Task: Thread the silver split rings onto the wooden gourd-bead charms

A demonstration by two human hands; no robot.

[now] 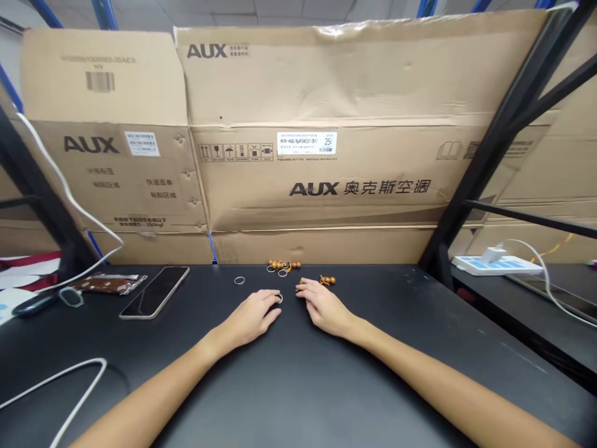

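Observation:
My left hand [255,316] rests on the black table, its thumb apart from its bent fingers. A metal key ring [280,298] lies at its fingertips, partly covered by them. Opposite, my right hand [325,309] has its fingers spread and lowered over a small orange-brown piece, mostly hidden beneath the fingertips. Just beyond that hand lies a golden-brown gourd charm [329,280] with a cord. Farther back, several similar gourd charms [277,264] lie with rings attached. Another loose metal ring [239,280] sits left of them.
A phone [155,292] and a brown packet [112,283] lie to the left. White cable [88,373] curls across the front left. Large cardboard boxes [317,205] stand behind the table [298,386]. Black frame posts [485,149] flank it; a power strip [497,265] sits at right.

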